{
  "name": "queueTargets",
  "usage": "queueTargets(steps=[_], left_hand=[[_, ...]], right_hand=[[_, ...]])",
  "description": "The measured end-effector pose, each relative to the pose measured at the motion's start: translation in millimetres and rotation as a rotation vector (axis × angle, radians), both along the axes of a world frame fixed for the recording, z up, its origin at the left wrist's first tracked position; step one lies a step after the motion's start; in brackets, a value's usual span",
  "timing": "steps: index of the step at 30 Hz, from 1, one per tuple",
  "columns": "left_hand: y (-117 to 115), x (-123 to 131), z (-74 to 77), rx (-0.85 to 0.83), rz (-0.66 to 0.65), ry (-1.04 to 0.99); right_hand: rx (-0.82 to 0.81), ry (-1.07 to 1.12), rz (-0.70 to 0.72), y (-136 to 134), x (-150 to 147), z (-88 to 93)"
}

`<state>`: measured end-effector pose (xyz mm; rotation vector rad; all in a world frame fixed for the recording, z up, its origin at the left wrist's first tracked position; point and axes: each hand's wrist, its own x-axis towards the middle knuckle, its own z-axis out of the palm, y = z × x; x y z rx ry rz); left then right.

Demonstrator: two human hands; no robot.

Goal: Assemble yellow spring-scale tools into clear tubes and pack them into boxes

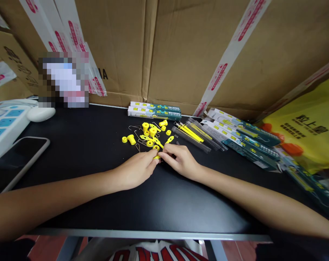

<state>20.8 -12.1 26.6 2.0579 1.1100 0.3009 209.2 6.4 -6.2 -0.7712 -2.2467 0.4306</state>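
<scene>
My left hand (pixel 140 167) is closed in a pinch on a small yellow plastic part (pixel 156 157), most of it hidden by fingers. Touching the same spot, my right hand (pixel 182 161) has its fingers pressed together; what lies in them, if anything, is hidden. Just beyond both hands lies a loose pile of yellow plastic caps (pixel 145 126), yellow flat pieces (pixel 146 138) and bent wire hooks (pixel 137 147). To the right of the pile rest clear plastic tubes (pixel 205 146) and yellow rods (pixel 193 132), with tiny springs (pixel 176 136) beside them.
Slim printed boxes (pixel 153 112) lie at the back, and more boxes (pixel 243 139) are stacked at right beside a yellow bag (pixel 313 127). On the left are a phone (pixel 20 163), a power strip (pixel 7 125) and a white mouse (pixel 41 114). Cardboard boxes (pixel 180 47) wall the black table's far edge.
</scene>
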Motion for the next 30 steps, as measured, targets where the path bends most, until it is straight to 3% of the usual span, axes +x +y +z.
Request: queueTargets(steps=[10,17,22,24,30], left_hand=[[0.5,-1.4,-5.1,-0.179,0.032,-0.160],[0.0,0.8,-8.7,-0.284,0.073,-0.252],[-0.3,3.8,-6.3,-0.435,0.099,-0.319],[-0.8,3.7,-6.1,-0.418,0.083,-0.319],[-2.8,1.0,-11.6,-0.158,0.007,-0.267]], right_hand=[[0.465,-0.291,-0.057,-2.4,0.8,0.7],[0.641,-0.378,-0.064,-1.7,2.4,2.9],[0.674,-0.375,-0.032,-0.3,5.3,4.2],[0.679,-0.375,-0.022,-0.1,6.6,4.5],[0.676,-0.347,-0.048,-1.8,6.6,3.6]])
